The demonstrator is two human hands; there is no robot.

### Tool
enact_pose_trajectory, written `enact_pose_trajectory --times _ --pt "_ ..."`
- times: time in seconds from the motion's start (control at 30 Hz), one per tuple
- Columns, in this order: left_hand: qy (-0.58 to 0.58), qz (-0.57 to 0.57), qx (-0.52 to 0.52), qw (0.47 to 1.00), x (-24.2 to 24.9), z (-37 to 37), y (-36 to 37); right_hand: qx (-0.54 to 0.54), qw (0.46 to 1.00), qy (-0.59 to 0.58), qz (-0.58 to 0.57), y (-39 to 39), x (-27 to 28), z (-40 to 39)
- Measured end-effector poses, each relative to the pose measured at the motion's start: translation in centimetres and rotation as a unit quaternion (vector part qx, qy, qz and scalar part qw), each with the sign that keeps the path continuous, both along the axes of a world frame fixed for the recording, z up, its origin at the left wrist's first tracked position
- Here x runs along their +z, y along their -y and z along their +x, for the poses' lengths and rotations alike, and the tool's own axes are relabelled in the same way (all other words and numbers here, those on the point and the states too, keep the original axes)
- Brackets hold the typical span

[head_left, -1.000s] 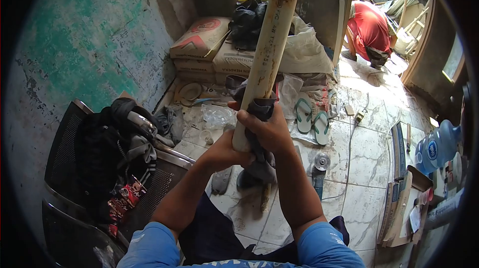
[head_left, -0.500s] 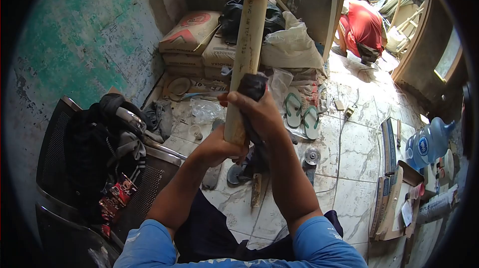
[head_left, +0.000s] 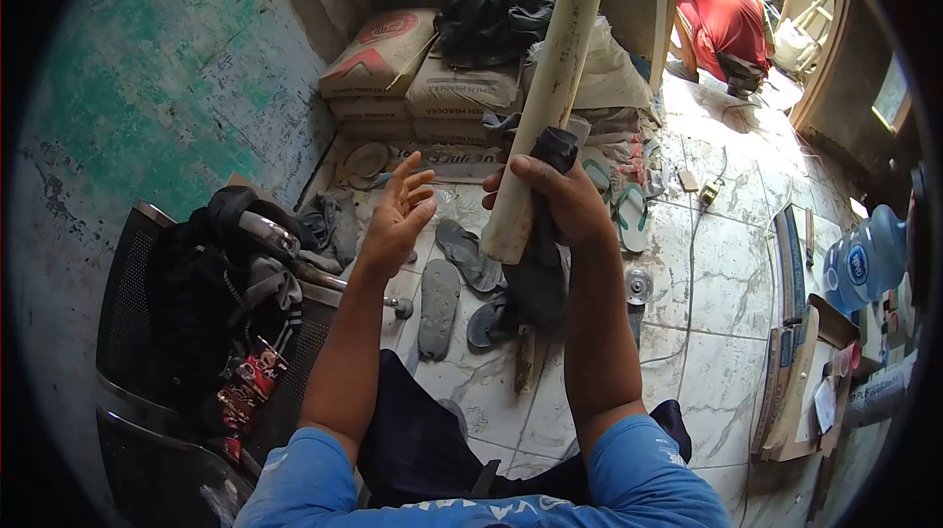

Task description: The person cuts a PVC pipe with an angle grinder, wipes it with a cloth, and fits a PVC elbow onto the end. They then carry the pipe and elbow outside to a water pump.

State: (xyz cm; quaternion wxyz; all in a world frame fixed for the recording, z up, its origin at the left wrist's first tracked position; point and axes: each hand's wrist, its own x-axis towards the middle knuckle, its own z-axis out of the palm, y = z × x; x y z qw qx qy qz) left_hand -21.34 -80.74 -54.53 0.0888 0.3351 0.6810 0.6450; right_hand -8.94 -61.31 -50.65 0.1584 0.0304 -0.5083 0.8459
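Observation:
A long, dirty off-white plastic pipe (head_left: pixel 556 66) slants up and away in front of me, its near end low in the middle of the view. My right hand (head_left: pixel 568 196) is wrapped round it near that end. Bunched in the same hand is a dark cloth (head_left: pixel 537 282), which hangs down beside the pipe. My left hand (head_left: pixel 395 222) is off the pipe to the left, fingers spread, with nothing in it. The pipe's far end reaches the top of the view.
Stacked cement bags (head_left: pixel 378 52) lie ahead by the wall. A metal bench (head_left: pixel 133 273) with clothes stands at left. Sandals (head_left: pixel 437 307) and a cable (head_left: pixel 695 233) are on the tiled floor. At right stands a water jug (head_left: pixel 864 258); a person in red (head_left: pixel 727 22) crouches beyond the doorway.
My left hand has let go of the pipe's near end and moved up and left, its fingers opening. The pipe and my right hand have shifted right in the view.

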Motion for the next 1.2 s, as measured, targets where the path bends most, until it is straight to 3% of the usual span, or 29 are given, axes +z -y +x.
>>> enact_pose_trajectory --times 0.03,0.1,0.13,0.2,0.3,0.37,0.43,0.47,0.53,0.63,0.73,0.77,0.83,0.87,0.93,0.97,1.0,1.07,1.1,1.13,1.2 --pt "-0.003 -0.006 0.002 1.0 1.2 -0.6 0.0 0.002 1.0 -0.003 -0.006 -0.2 -0.5 0.0" --pt "0.176 0.119 -0.144 0.966 4.1 -2.7 -0.8 0.025 0.999 0.038 0.021 -0.7 -1.8 0.1" --pt "0.176 0.117 -0.142 0.967 5.3 -2.9 -1.8 0.027 0.999 0.037 0.02 -0.7 -2.3 -0.1" --pt "0.114 -0.004 -0.153 0.982 7.7 -2.8 -4.9 0.08 0.993 0.049 0.066 -0.8 -3.2 -0.4" --pt "0.163 -0.002 -0.204 0.965 9.0 -2.1 -9.0 0.092 0.989 0.038 0.106 0.7 -3.8 -1.2" --pt "0.183 0.02 -0.168 0.968 9.3 -2.9 -9.6 0.093 0.981 0.062 0.162 0.9 -4.1 -2.0" --pt "0.245 0.084 -0.114 0.959 10.2 -2.9 -9.3 0.087 0.987 0.059 0.118 1.4 -4.9 -1.7" --pt "0.238 0.08 -0.113 0.961 11.1 -3.8 -8.9 0.078 0.992 0.057 0.078 1.8 -4.6 -1.3" --pt "0.217 0.201 -0.063 0.953 13.9 -6.7 -7.5 0.097 0.989 0.071 0.084 1.2 -4.1 -0.2" --pt "0.178 0.25 -0.088 0.948 17.7 -9.1 -4.5 0.142 0.98 0.053 0.128 -0.6 -5.1 0.5" --pt "0.168 0.301 -0.048 0.937 19.8 -9.4 -2.2 -0.081 0.994 -0.028 -0.06 -0.9 -4.6 -0.1" --pt "0.175 0.329 -0.031 0.928 19.8 -9.4 -1.8 -0.08 0.994 -0.032 -0.062 -1.0 -3.9 -0.4" --pt "0.191 0.332 -0.003 0.924 19.0 -8.6 -1.5 -0.19 0.937 -0.239 -0.168 -0.8 -2.2 -0.8" --pt "0.208 0.339 0.026 0.917 18.5 -8.2 -1.6 -0.195 0.936 -0.24 -0.171 0.0 -1.2 -0.3" --pt "0.23 0.357 0.022 0.905 16.4 -8.2 -1.9 -0.33 0.898 -0.276 -0.092 2.2 0.9 0.3" --pt "0.283 0.38 0.03 0.88 15.2 -7.9 -2.1 -0.339 0.895 -0.276 -0.092 2.9 1.4 0.1" --pt "0.337 0.402 0.038 0.851 14.2 -7.3 -2.5 -0.418 0.87 -0.257 0.044 3.5 1.7 -0.1" --pt "0.351 0.407 0.08 0.839 11.5 -5.3 -4.1 -0.539 0.76 -0.194 0.307 4.5 2.1 -0.3" --pt "0.317 0.403 0.058 0.857 10.7 -4.0 -4.2 -0.587 0.749 -0.194 0.237 4.2 1.8 -1.5" --pt "0.319 0.4 0.055 0.858 10.0 -2.7 -4.5 -0.591 0.747 -0.191 0.236 3.5 1.2 -1.6" --pt "0.177 0.42 0.069 0.888 9.5 -0.6 -5.1 -0.374 0.92 0.061 0.102 1.7 0.6 -0.9"
